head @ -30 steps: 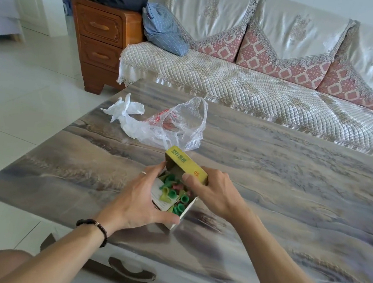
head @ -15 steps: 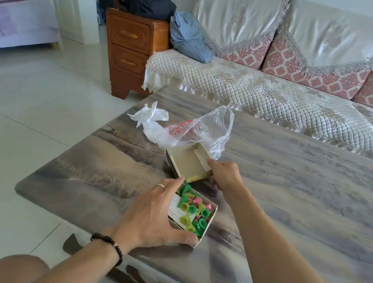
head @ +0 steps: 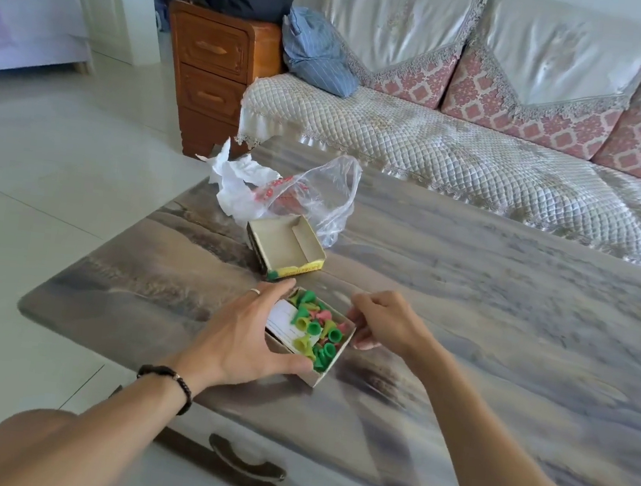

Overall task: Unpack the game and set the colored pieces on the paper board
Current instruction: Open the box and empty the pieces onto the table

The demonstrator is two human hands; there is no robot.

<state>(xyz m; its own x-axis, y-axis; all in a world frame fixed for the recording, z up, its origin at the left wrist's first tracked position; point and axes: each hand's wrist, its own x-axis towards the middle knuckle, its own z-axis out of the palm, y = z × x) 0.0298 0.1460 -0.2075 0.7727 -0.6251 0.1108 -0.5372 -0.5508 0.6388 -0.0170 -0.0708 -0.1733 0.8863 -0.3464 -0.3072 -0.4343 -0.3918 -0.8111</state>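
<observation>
Inside the box [head: 320,374], gripped by the left hand [head: 248,338] and pinched by the right hand [head: 385,322], lie colored pieces [head: 319,328] on folded paper [head: 282,318]; lid [head: 286,245] empty behind.

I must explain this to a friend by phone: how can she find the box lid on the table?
On the marbled table, look before the clear plastic bag. The lid lies there upside down, empty, with a yellow edge; the box nearer the hands holds coloured pieces.
</observation>
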